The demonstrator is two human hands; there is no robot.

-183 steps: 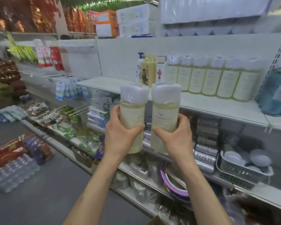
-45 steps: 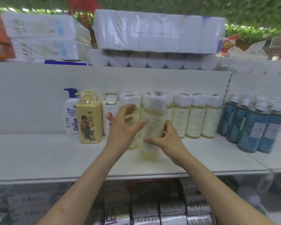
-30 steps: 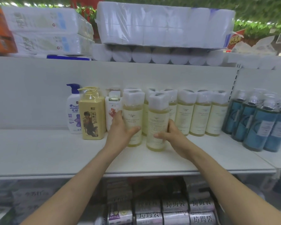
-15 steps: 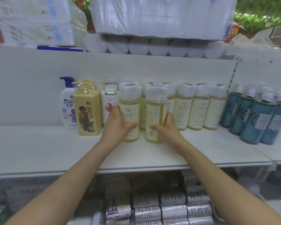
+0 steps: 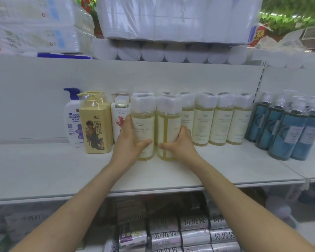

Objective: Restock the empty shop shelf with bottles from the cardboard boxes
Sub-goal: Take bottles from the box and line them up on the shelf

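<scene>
Bottles, two yellow ones, stand touching on the shelf (image 5: 62,170). The left hand (image 5: 130,142) curls round the left bottle (image 5: 144,124), the right hand (image 5: 180,142) round the right bottle (image 5: 168,124), hiding their lower parts. Bottles behind are mostly hidden. A row of four (image 5: 221,122) stands at 3 o'clock.

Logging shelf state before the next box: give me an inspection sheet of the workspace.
Surface: white shelf, bottles standing along its back.
Job's things: left front bottle and right front bottle, upright, side by side, before a matching row.
Clutter: blue-pump bottle, yellow pump bottle, white bottle at left; teal bottles at right.
Grippers: left hand has a grip on the left front bottle, right hand on the right one.
Cables: nothing seen.
Surroundings: paper roll packs above; wrapped rolls below.
</scene>
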